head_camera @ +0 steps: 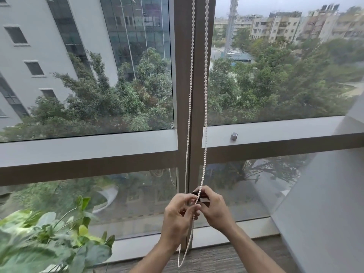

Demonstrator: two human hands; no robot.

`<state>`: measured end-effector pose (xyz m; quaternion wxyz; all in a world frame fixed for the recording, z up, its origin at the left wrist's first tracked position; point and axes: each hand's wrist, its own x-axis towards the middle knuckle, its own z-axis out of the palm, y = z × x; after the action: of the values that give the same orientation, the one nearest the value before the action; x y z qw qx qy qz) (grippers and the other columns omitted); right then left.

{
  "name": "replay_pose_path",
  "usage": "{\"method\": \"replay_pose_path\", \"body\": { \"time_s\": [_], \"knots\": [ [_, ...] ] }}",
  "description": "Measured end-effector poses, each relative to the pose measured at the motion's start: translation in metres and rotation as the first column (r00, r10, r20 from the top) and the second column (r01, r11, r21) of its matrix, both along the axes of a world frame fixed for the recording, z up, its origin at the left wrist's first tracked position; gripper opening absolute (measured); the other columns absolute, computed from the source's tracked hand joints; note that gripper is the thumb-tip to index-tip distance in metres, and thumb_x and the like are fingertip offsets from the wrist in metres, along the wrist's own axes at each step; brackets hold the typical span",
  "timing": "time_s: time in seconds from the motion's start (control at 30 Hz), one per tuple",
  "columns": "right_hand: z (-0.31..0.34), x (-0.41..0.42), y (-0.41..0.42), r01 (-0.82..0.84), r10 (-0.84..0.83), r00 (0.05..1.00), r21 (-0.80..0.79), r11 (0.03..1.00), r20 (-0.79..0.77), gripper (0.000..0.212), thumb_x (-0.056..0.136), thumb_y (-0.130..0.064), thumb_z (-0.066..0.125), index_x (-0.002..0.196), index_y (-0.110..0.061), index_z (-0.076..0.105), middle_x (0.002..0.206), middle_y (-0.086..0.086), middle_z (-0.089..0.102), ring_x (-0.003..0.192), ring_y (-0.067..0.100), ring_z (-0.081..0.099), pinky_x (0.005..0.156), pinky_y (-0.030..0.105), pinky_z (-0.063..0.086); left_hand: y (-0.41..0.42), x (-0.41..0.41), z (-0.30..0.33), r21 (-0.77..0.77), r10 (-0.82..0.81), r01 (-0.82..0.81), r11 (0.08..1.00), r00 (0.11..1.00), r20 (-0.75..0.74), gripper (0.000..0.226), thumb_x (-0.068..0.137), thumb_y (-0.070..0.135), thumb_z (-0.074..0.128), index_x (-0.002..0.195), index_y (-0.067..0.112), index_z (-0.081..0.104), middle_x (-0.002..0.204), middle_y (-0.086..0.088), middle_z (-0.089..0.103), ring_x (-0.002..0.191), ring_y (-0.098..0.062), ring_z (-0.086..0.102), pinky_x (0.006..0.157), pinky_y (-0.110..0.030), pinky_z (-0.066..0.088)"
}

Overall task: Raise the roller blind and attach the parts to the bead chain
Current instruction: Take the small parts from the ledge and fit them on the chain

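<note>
Window glass fills the head view w/ trees and buildings beyond, a brown mullion (184,95) running down centre; no blind fabric shows, so it looks already raised. White bead chain (205,79) hangs as two strands from 12 o'clock down the mullion, its loop bottoming out near the carpet (226,259) at 6. Both hands meet at approx 6 o'clock, just below the lower pane. Left hand (178,212) has fingers curled, thumb and forefinger pinched on the right strand. Right hand (213,207) is closed round a small dark part (198,194), touching the chain; can't tell its shape. Judged step: clipping the part on. Do it well: keep the strand taut w/ the left, seat a bead squarely in the part's slot, press till it bites, then tug. Small grey knob (234,136) sits on the sill at 2, plant (59,233) at 8
</note>
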<state>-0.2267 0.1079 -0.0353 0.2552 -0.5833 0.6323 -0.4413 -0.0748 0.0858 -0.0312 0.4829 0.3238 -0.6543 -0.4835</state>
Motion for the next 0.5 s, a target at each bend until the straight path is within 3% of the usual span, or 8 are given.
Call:
{"method": "replay_pose_path", "body": {
  "time_s": [0.17, 0.3, 0.5],
  "knots": [
    [0.002, 0.007, 0.005, -0.014, 0.014, 0.998, -0.015, 1.0, 0.062, 0.032, 0.083, -0.002, 0.071, 0.099, -0.028, 0.061, 0.088, -0.005, 0.072, 0.084, 0.005, 0.07, 0.081, 0.024, 0.057, -0.005, 0.008, 0.0, -0.125, -0.001, 0.007, 0.992, 0.999, 0.051, 0.048, 0.083, 0.002, 0.075, 0.114, 0.037, 0.066, 0.118, -0.004, 0.052, 0.06, -0.017, 0.073, 0.059, -0.024, 0.059],
    [0.004, 0.011, 0.008, -0.021, 0.023, 0.996, -0.022, 1.0, 0.085, 0.039, 0.083, -0.001, 0.069, 0.097, -0.037, 0.06, 0.086, -0.007, 0.073, 0.083, 0.009, 0.072, 0.076, 0.027, 0.058, -0.007, 0.01, 0.002, -0.175, -0.042, 0.06, 0.983, 0.994, 0.105, 0.045, 0.083, 0.003, 0.074, 0.109, 0.04, 0.067, 0.128, -0.006, 0.048, 0.057, -0.016, 0.07, 0.059, -0.025, 0.059],
    [0.009, 0.015, 0.01, -0.035, 0.042, 0.992, -0.063, 0.997, 0.116, 0.038, 0.083, -0.002, 0.071, 0.101, -0.035, 0.062, 0.095, -0.016, 0.071, 0.092, 0.006, 0.069, 0.082, 0.024, 0.057, -0.014, 0.016, 0.011, -0.09, -0.115, 0.124, 0.988, 0.988, 0.101, 0.045, 0.081, 0.009, 0.077, 0.112, 0.042, 0.069, 0.115, 0.011, 0.064, 0.06, -0.02, 0.072, 0.059, -0.025, 0.058]
  ]
}}
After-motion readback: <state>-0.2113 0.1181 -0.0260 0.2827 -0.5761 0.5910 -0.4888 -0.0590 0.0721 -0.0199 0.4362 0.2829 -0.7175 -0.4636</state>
